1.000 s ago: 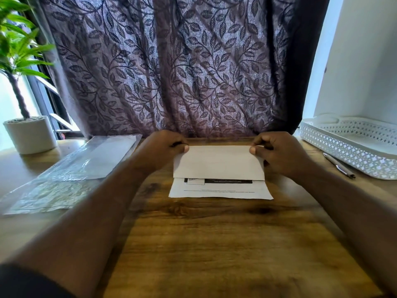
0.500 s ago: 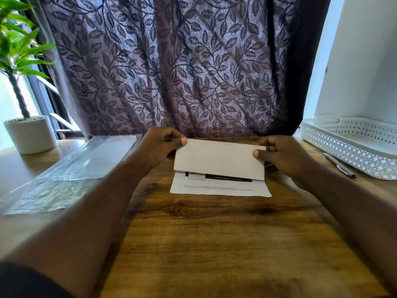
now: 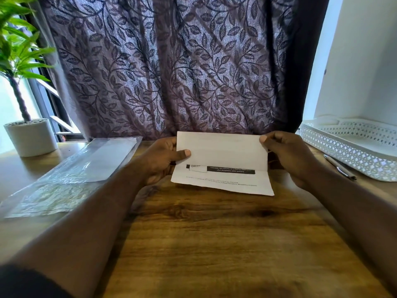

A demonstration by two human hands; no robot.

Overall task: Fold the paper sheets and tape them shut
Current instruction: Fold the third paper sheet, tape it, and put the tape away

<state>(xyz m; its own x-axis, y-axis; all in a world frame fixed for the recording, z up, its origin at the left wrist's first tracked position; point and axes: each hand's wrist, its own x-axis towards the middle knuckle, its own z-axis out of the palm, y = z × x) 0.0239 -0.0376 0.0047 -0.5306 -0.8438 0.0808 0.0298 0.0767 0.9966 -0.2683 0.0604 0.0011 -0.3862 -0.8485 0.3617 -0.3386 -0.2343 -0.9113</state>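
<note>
The curtain [image 3: 171, 72] is dusky purple, covered in a darker pattern of leaves on winding vines. The paper sheet [image 3: 221, 147] is white, with a black printed bar [image 3: 227, 169] carrying small white lettering and a line of fine black print below it. The bench [image 3: 214, 233] is warm brown wood grain with darker knots and streaks. The tray [image 3: 348, 151] is white, pierced in a diamond lattice. The plant [image 3: 19, 50] has bright green leaves and a brown stem in a white pot [image 3: 32, 138]. The plastic sleeve [image 3: 75, 175] is clear and glossy.

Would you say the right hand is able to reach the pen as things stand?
Probably yes: only bare table separates the pen from the right hand, though that hand pinches the paper.
</note>
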